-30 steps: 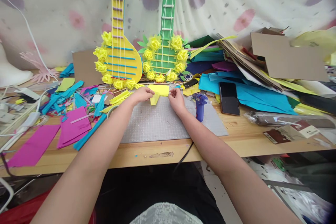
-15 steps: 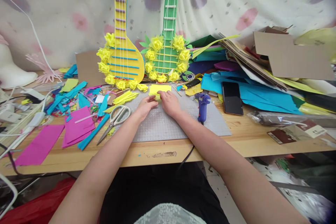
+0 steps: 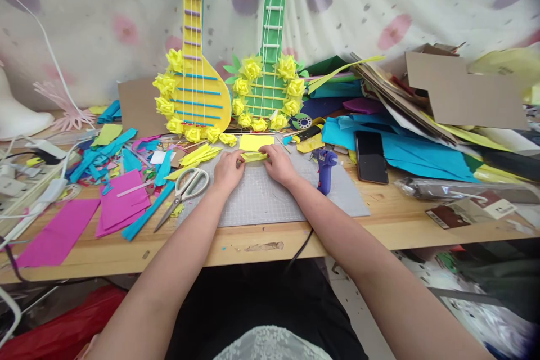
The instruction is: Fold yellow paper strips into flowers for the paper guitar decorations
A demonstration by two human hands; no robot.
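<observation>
Between my two hands a folded strip of yellow crepe paper [image 3: 253, 156] stretches just above the grey cutting mat [image 3: 253, 202]. My left hand [image 3: 230, 170] pinches its left end, and my right hand [image 3: 278, 164] pinches the right end. Right behind the strip lies a flat yellow paper piece [image 3: 256, 142]. Scissors [image 3: 185, 191] with pale handles rest left of my left hand. A blue glue gun [image 3: 325, 170] stands to the right of my right hand.
Yellow [image 3: 206, 95] and green [image 3: 270, 87] paper instruments with yellow flowers lean at the back. Magenta paper [image 3: 124, 202] and coloured scraps lie left. A phone [image 3: 371, 156], blue paper [image 3: 426, 154] and a cardboard pile [image 3: 468, 87] are right.
My hands have moved apart, the left one outward to the left. The yellow strip now spans between them, held at both ends, and the flat yellow piece behind shows more fully.
</observation>
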